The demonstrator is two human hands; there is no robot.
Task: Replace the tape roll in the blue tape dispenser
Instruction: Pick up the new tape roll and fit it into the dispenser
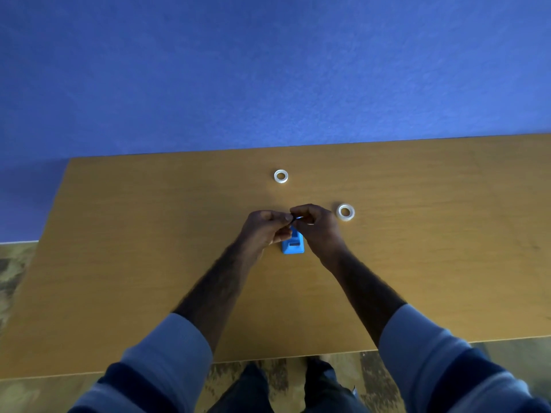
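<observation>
Two hands meet over the middle of the wooden bench (149, 263), forearms stretched forward from rolled light-blue sleeves. The left hand (265, 228) is curled, its thumb and fingertips pinched together in a closed grip on a small dark piece held right at the meeting point; what that piece is cannot be told. The right hand (316, 225) is likewise curled, its grip closed on the same small piece from the other side. Just below the hands the blue tape dispenser (293, 245) stands on the bench, partly hidden by them. One tape roll (345, 212) lies flat just beside the right hand; another tape roll (281, 176) lies farther back, well apart.
</observation>
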